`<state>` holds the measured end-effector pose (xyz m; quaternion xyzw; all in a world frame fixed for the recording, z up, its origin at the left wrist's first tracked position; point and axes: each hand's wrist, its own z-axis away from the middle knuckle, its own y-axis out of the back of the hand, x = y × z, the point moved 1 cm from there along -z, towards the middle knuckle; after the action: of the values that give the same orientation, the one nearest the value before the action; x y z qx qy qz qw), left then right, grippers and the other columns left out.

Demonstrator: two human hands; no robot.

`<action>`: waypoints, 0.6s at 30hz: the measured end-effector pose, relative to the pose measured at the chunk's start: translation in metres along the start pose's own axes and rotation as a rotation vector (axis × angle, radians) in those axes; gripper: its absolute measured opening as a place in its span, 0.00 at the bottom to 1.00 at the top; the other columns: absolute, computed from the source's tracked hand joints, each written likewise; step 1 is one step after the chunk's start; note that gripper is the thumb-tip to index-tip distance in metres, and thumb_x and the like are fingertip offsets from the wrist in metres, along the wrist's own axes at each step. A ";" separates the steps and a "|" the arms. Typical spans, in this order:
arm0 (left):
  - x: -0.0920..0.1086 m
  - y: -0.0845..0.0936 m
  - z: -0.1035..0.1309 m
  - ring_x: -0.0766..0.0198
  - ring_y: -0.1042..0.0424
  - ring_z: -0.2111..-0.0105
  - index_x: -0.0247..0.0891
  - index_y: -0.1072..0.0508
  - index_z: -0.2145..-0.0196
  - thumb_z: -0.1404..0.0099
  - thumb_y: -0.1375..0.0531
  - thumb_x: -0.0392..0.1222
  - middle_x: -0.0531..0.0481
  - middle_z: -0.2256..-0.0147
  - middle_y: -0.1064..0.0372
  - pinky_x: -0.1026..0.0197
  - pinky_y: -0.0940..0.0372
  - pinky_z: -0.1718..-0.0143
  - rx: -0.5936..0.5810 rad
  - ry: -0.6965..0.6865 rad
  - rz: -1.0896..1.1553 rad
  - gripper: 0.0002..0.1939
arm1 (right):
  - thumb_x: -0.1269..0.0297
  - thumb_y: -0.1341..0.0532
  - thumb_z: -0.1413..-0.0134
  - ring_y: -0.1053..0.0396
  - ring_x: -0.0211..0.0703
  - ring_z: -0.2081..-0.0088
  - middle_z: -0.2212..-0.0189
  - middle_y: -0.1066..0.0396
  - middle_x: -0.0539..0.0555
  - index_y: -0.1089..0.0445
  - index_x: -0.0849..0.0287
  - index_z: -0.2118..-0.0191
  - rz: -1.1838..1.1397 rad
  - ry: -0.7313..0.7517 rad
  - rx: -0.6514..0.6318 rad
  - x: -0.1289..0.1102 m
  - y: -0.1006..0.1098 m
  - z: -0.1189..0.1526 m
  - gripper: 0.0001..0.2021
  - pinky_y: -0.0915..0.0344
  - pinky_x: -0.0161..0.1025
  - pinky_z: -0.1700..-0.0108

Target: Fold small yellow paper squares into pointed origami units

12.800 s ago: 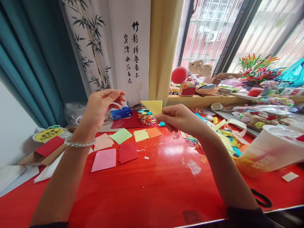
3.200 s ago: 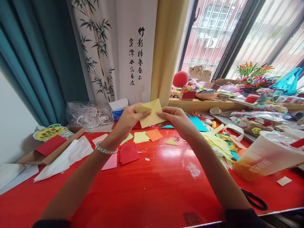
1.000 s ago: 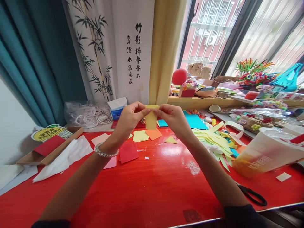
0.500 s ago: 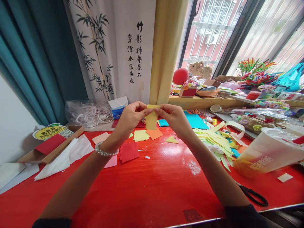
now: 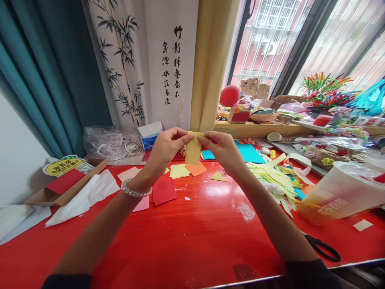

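Red table [image 5: 180,241]: cup [image 5: 343,190] near paper strips [image 5: 273,173]; left hand [image 5: 167,152], right hand [image 5: 224,152] pinching yellow paper [image 5: 193,153].

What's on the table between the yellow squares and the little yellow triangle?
The head view shows an orange paper between the yellow squares and the little yellow triangle; the held yellow paper hides a bit of the orange.

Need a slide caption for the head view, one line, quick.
Left hand and right hand pinch the top of a yellow paper above a red table where red paper lies.
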<state>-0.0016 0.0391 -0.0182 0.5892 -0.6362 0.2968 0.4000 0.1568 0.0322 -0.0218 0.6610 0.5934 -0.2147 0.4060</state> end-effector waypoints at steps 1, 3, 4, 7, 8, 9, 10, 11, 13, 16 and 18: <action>0.000 0.000 0.000 0.68 0.34 0.72 0.35 0.26 0.71 0.44 0.36 0.47 0.51 0.72 0.29 0.66 0.38 0.70 0.005 -0.003 -0.004 0.12 | 0.61 0.43 0.43 0.39 0.35 0.73 0.76 0.36 0.50 0.29 0.61 0.71 -0.001 -0.003 0.000 0.000 0.000 0.000 0.11 0.36 0.37 0.65; 0.000 0.000 0.000 0.68 0.34 0.72 0.35 0.26 0.72 0.44 0.36 0.47 0.51 0.72 0.29 0.66 0.39 0.70 0.007 -0.007 -0.003 0.11 | 0.61 0.43 0.43 0.39 0.34 0.73 0.77 0.38 0.49 0.31 0.61 0.73 0.001 -0.012 0.003 -0.001 -0.001 0.000 0.12 0.36 0.37 0.66; 0.000 0.000 0.000 0.69 0.34 0.72 0.35 0.27 0.72 0.44 0.36 0.47 0.51 0.72 0.29 0.66 0.39 0.70 0.006 -0.010 0.000 0.11 | 0.60 0.43 0.43 0.39 0.34 0.74 0.77 0.39 0.49 0.32 0.61 0.74 0.001 -0.017 0.002 -0.001 -0.001 0.000 0.12 0.36 0.37 0.66; -0.001 0.000 -0.001 0.69 0.35 0.72 0.35 0.27 0.73 0.44 0.36 0.47 0.52 0.73 0.30 0.66 0.40 0.69 0.002 -0.024 0.003 0.12 | 0.60 0.44 0.42 0.39 0.34 0.73 0.77 0.40 0.49 0.34 0.61 0.74 -0.001 -0.013 -0.001 -0.002 -0.002 0.001 0.13 0.36 0.36 0.66; -0.001 0.001 -0.001 0.70 0.35 0.72 0.35 0.27 0.73 0.44 0.35 0.48 0.52 0.73 0.30 0.67 0.40 0.69 0.003 -0.031 0.002 0.12 | 0.60 0.44 0.42 0.39 0.34 0.73 0.77 0.40 0.49 0.34 0.61 0.74 0.002 -0.008 -0.002 -0.003 -0.002 0.001 0.13 0.36 0.36 0.66; -0.001 0.001 -0.001 0.70 0.36 0.72 0.35 0.27 0.74 0.44 0.35 0.48 0.53 0.74 0.31 0.66 0.40 0.69 0.004 -0.039 -0.002 0.12 | 0.60 0.45 0.41 0.40 0.34 0.73 0.77 0.40 0.49 0.35 0.61 0.74 0.005 -0.004 -0.002 -0.003 -0.002 0.001 0.13 0.36 0.35 0.66; -0.001 0.001 -0.001 0.69 0.36 0.73 0.35 0.27 0.74 0.45 0.35 0.48 0.53 0.74 0.31 0.66 0.40 0.69 0.006 -0.047 -0.008 0.12 | 0.60 0.45 0.41 0.40 0.33 0.73 0.77 0.40 0.49 0.35 0.60 0.74 0.009 -0.002 -0.003 -0.004 -0.002 0.001 0.13 0.36 0.35 0.67; 0.000 0.002 -0.002 0.69 0.36 0.73 0.35 0.28 0.74 0.45 0.36 0.48 0.53 0.74 0.31 0.66 0.40 0.69 0.008 -0.054 -0.016 0.12 | 0.60 0.45 0.41 0.40 0.33 0.74 0.77 0.40 0.49 0.35 0.60 0.74 0.011 -0.002 -0.005 -0.004 -0.002 0.001 0.13 0.36 0.35 0.67; 0.000 0.002 -0.002 0.69 0.36 0.73 0.35 0.28 0.74 0.44 0.36 0.48 0.53 0.75 0.32 0.66 0.40 0.69 0.010 -0.065 -0.035 0.13 | 0.60 0.45 0.40 0.40 0.33 0.74 0.77 0.39 0.49 0.35 0.60 0.74 0.015 -0.005 -0.008 -0.005 -0.001 0.001 0.14 0.36 0.35 0.67; 0.000 0.002 -0.002 0.69 0.37 0.73 0.35 0.28 0.75 0.44 0.36 0.49 0.53 0.75 0.33 0.65 0.40 0.69 0.008 -0.063 -0.045 0.13 | 0.60 0.46 0.40 0.41 0.33 0.74 0.78 0.40 0.48 0.36 0.60 0.75 0.029 -0.003 -0.005 -0.005 -0.001 0.001 0.14 0.37 0.35 0.67; 0.000 0.002 -0.002 0.70 0.38 0.74 0.36 0.29 0.75 0.44 0.36 0.49 0.54 0.75 0.34 0.66 0.41 0.70 0.006 -0.061 -0.039 0.13 | 0.60 0.46 0.40 0.40 0.33 0.74 0.78 0.40 0.48 0.36 0.60 0.75 0.045 -0.001 -0.007 -0.006 -0.001 0.001 0.14 0.37 0.35 0.67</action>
<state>-0.0030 0.0406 -0.0172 0.6115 -0.6354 0.2729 0.3844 0.1548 0.0280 -0.0182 0.6727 0.5790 -0.2039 0.4132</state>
